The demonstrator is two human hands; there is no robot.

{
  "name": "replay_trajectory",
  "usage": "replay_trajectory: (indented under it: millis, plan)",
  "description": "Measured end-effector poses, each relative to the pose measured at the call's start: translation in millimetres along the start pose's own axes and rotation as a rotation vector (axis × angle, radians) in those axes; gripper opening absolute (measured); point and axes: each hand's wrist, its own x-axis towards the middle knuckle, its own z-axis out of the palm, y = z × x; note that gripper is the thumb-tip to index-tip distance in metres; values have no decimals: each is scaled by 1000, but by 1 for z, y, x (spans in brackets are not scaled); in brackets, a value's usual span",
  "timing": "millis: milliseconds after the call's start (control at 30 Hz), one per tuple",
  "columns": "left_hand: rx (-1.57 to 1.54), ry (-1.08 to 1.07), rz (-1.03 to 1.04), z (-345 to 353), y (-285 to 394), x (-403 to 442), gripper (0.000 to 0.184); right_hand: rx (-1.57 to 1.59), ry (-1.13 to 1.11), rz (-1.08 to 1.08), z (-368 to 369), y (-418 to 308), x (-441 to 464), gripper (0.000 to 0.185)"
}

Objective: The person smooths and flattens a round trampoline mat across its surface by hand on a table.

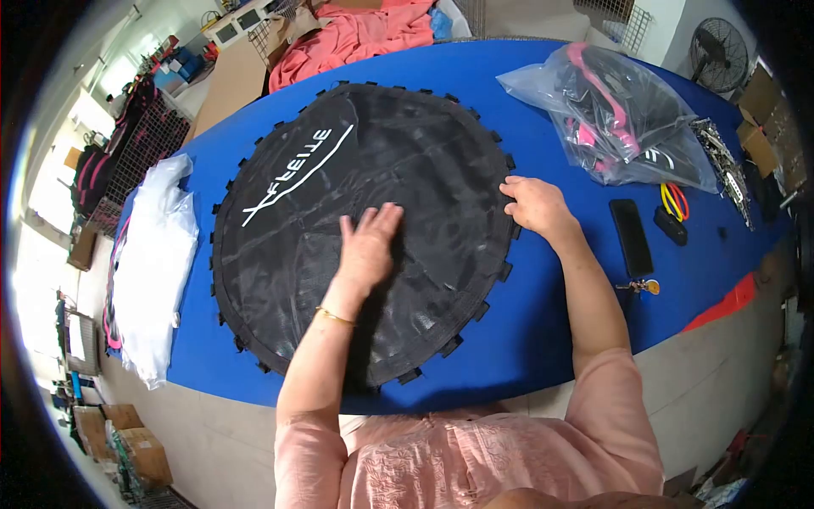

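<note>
A round black trampoline mat (441, 246) lies spread on the blue-covered table, with short tabs around its rim and white lettering near its upper left. Its surface has creases and small ripples. My left hand (369, 250) rests on the middle of the mat, fingers apart and holding nothing. At the mat's right edge, my right hand (538, 206) has its fingers bent around the rim near a tab. The exact grip of those fingertips is partly hidden.
Clear plastic bags with black and pink goods (610, 119) and metal pieces (725, 170) lie at the back right. Nearby are a black phone (632, 237), keys (642, 287) and a small black item (670, 226). White plastic wrapping (157, 271) lies left; pink cloth (356, 42) is behind.
</note>
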Motion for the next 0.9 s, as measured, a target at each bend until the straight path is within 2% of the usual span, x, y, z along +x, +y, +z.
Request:
replay_trajectory:
  millis: [67,133,167,233,267,333,367,500,567,633,700,833,900]
  plan:
    - [-46,24,96,8,36,12,67,-7,-4,20,4,2,1,46]
    - [-28,24,189,16,68,21,63,1,112,-83,13,9,3,36]
    - [-50,37,228,20,81,23,62,-1,117,-79,20,13,5,36]
    - [-47,51,314,19,99,18,60,22,268,-158,25,14,3,32]
    - [-58,57,352,18,103,13,60,23,272,-149,24,18,3,32]
    - [-64,61,382,10,101,-5,60,7,41,-49,4,5,-1,43]
    - [-70,67,404,4,97,-15,61,10,41,-38,4,3,0,43]
    - [-141,-58,344,-27,70,-64,69,24,38,-53,12,10,8,41]
    - [-155,-135,296,-44,61,-90,76,43,-21,15,9,6,9,42]
    - [-178,-177,312,-55,57,-112,78,117,264,-134,34,17,14,23]
    - [-143,-256,278,-59,56,-128,80,89,193,-92,32,16,14,22]
    - [-132,-195,330,-48,64,-121,78,113,262,-94,35,15,16,22]
    - [-106,-188,340,-39,67,-104,76,59,54,15,23,8,12,36]
